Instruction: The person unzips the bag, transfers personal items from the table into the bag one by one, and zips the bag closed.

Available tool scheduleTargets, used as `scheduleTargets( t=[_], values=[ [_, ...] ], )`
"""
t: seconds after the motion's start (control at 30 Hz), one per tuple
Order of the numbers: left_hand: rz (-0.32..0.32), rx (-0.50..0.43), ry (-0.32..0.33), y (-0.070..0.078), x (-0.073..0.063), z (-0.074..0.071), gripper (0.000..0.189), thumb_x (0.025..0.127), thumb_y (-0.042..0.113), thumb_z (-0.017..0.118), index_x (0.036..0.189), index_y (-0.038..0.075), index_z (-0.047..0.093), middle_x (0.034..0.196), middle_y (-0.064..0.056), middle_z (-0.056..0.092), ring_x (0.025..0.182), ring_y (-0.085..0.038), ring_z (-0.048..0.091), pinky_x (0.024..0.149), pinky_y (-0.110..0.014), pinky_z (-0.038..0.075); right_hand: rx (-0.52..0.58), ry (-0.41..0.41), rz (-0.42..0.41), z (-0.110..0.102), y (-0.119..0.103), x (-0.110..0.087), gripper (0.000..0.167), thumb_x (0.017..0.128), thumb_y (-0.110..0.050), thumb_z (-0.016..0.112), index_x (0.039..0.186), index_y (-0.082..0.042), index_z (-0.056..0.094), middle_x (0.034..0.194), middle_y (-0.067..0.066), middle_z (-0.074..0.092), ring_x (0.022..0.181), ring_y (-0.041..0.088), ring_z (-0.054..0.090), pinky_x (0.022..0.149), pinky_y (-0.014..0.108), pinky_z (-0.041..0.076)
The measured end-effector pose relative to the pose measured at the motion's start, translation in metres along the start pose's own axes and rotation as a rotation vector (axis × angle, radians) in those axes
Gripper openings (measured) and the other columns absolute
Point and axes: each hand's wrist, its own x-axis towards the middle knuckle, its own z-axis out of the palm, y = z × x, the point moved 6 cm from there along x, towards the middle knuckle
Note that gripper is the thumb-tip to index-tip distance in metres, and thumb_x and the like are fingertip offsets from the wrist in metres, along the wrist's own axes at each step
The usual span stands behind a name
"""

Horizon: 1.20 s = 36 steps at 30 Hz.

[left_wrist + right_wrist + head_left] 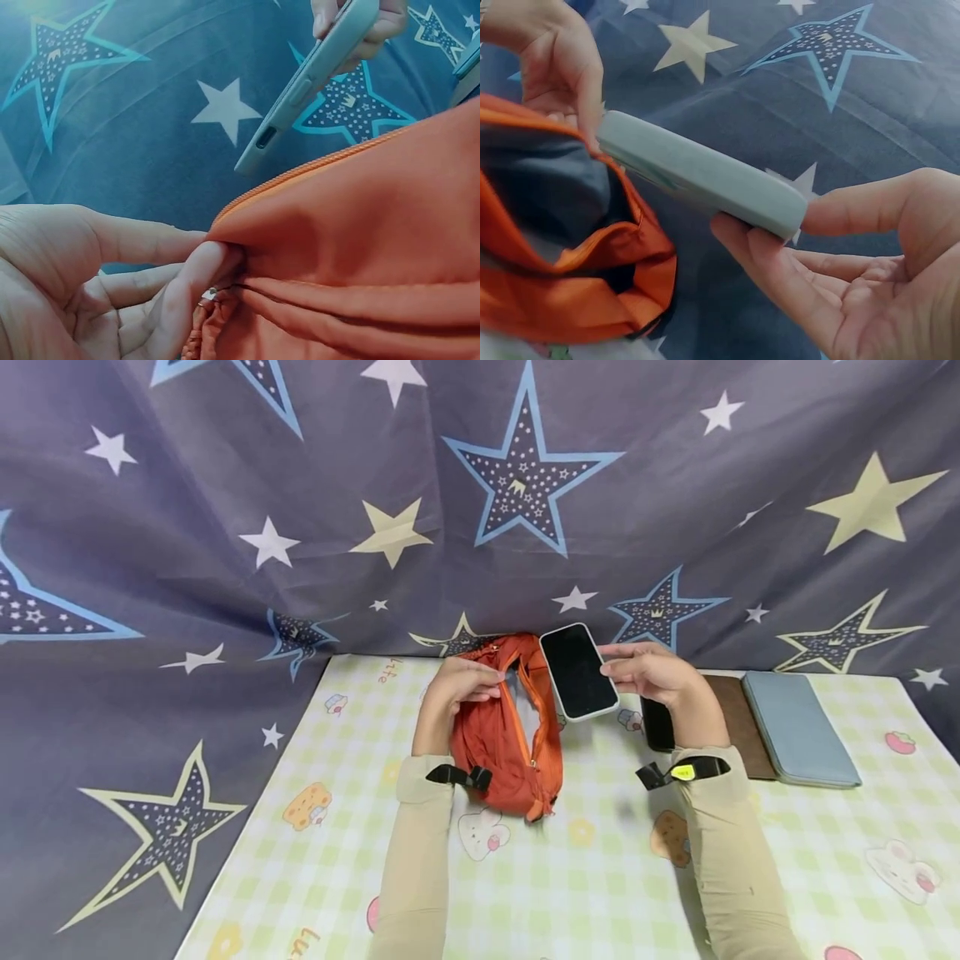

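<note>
A smartphone in a pale case (579, 671), screen up in the head view, is held just right of the open zipper mouth (527, 708) of an orange fabric pouch (483, 747), not inside it. Its long axis runs roughly along that opening, slightly slanted. The right hand (651, 673) pinches the phone's right edge between thumb and fingers; the left hand (461, 683) pinches the pouch's fabric beside the zipper's far end.

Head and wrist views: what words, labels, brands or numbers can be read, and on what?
"Life": tablecloth, far left part, turned sideways.
More lettering on it, near left: too unclear to read.
Yellow-green tag on the right wrist strap: too small to read.
Phone, orange bag: no readable text.
</note>
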Motion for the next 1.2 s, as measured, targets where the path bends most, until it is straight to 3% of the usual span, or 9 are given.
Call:
scheduleTargets(
  t=[0.1,0.23,0.37,0.47,0.83,1.1,1.2],
  values=[
    [-0.019,0.042,-0.041,0.006,0.005,0.001,0.025,0.091,0.007,0.074,0.112,-0.007,0.075,0.063,0.003,0.072,0.055,-0.005,0.070,0.051,-0.014,0.054,0.064,-0.007,-0.025,0.002,-0.003,0.001,0.055,0.099,0.009,0.045,0.151,0.013,0.026,0.088,-0.006,0.076,0.081,0.006,0.073,0.077,0.020,0.060],
    [-0.038,0.086,-0.086,0.011,0.007,0.002,0.026,0.091,0.003,0.073,0.113,-0.010,0.073,0.063,0.001,0.072,0.054,-0.006,0.069,0.049,-0.013,0.052,0.085,-0.027,-0.040,0.006,-0.004,0.004,0.051,0.099,0.010,0.044,0.148,0.013,0.029,0.088,-0.004,0.076,0.082,0.008,0.074,0.077,0.021,0.061],
    [-0.047,0.102,-0.097,0.010,0.007,0.008,0.025,0.091,0.002,0.072,0.113,-0.010,0.073,0.062,0.001,0.071,0.054,-0.006,0.068,0.048,-0.013,0.052,0.052,-0.032,-0.034,0.007,-0.001,0.004,0.062,0.100,0.008,0.046,0.153,0.018,0.016,0.089,-0.007,0.075,0.082,0.005,0.073,0.078,0.020,0.060],
    [-0.054,0.110,-0.110,0.007,0.007,0.014,0.024,0.092,0.003,0.072,0.113,-0.008,0.074,0.064,0.002,0.071,0.056,-0.006,0.069,0.050,-0.013,0.053,0.033,-0.024,-0.031,0.006,0.000,0.002,0.064,0.100,0.008,0.046,0.153,0.019,0.014,0.090,-0.008,0.076,0.083,0.005,0.073,0.078,0.021,0.061],
    [-0.033,0.116,-0.081,0.008,0.009,0.010,0.025,0.091,0.006,0.075,0.112,-0.006,0.075,0.075,-0.003,0.076,0.059,-0.007,0.071,0.052,-0.014,0.054,-0.182,-0.012,-0.017,-0.001,0.004,0.002,0.063,0.099,0.000,0.052,0.154,0.015,0.024,0.085,-0.017,0.070,0.097,-0.004,0.065,0.086,0.018,0.057],
    [-0.020,0.114,-0.066,0.010,0.007,0.008,0.022,0.091,0.007,0.076,0.110,-0.004,0.077,0.072,0.000,0.075,0.060,-0.007,0.072,0.052,-0.015,0.055,-0.211,-0.055,-0.029,0.007,0.003,0.001,0.061,0.096,0.003,0.052,0.150,0.019,0.030,0.090,-0.013,0.069,0.093,0.000,0.064,0.083,0.019,0.057],
    [-0.017,0.106,-0.063,0.010,0.007,0.009,0.022,0.090,0.007,0.076,0.109,-0.004,0.077,0.067,0.003,0.073,0.059,-0.007,0.071,0.052,-0.014,0.054,-0.229,-0.060,-0.016,0.012,0.005,0.003,0.059,0.095,0.004,0.054,0.148,0.019,0.033,0.087,-0.011,0.066,0.083,0.001,0.060,0.074,0.018,0.055]
  ],
)
